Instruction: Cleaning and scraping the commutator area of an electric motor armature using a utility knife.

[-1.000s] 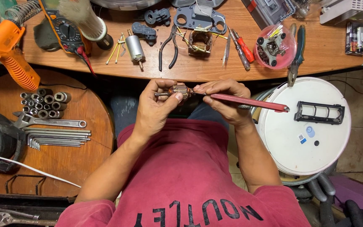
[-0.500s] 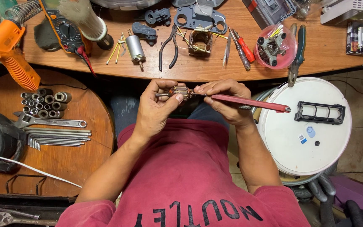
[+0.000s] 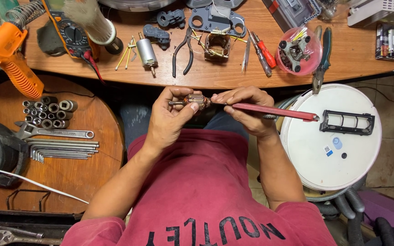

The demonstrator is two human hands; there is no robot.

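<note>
My left hand (image 3: 169,116) grips a small motor armature (image 3: 194,100) with copper windings and a thin steel shaft, held level in front of my chest. My right hand (image 3: 245,107) holds a long red flat tool (image 3: 274,110) whose tip meets the armature's right end; its far end reaches over the round white lid (image 3: 331,155). Both hands hover just below the edge of the wooden workbench (image 3: 206,77).
On the bench lie pliers (image 3: 182,52), a grey small motor (image 3: 146,51), a copper-wound stator (image 3: 216,45), red screwdrivers (image 3: 263,50), a clear pink bowl with parts (image 3: 297,51) and a multimeter (image 3: 71,34). An orange heat gun (image 3: 7,59) hangs left. A round wooden stool (image 3: 69,168) carries sockets, a spanner and hex keys.
</note>
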